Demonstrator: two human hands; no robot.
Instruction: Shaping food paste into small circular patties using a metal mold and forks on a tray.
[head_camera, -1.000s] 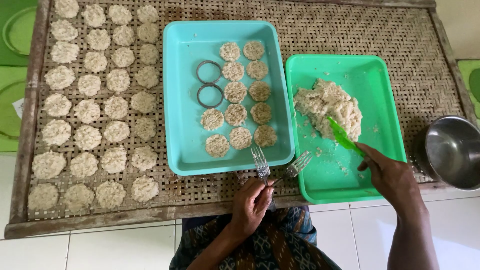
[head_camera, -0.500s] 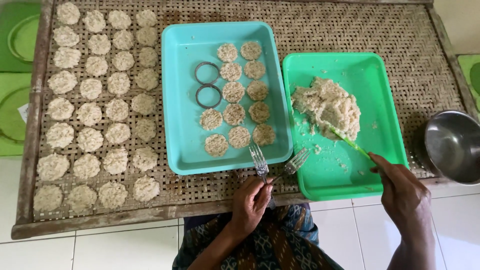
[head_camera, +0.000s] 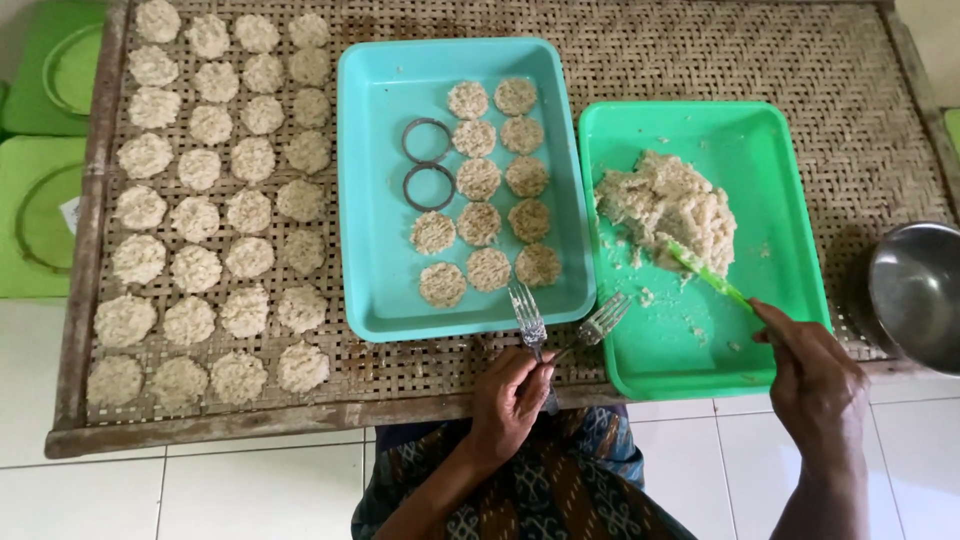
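My left hand (head_camera: 510, 398) grips two metal forks (head_camera: 562, 322) crossed over the near edges of the two trays. My right hand (head_camera: 815, 375) holds a green spoon (head_camera: 705, 272) whose tip digs into a heap of pale rice mixture (head_camera: 668, 207) in the green tray (head_camera: 780, 160). The turquoise tray (head_camera: 375, 270) carries several round rice patties (head_camera: 480, 222) and two metal ring moulds (head_camera: 428, 165).
Everything sits on a woven bamboo rack (head_camera: 860, 80) with a wooden frame. Several rows of patties (head_camera: 205, 210) dry on its left part. A steel bowl (head_camera: 915, 292) stands at the right edge. Green lids (head_camera: 40, 190) lie on the white tiled floor to the left.
My right hand has drawn the green spoon back and lower along the heap's near side. The left hand and forks have stayed put.
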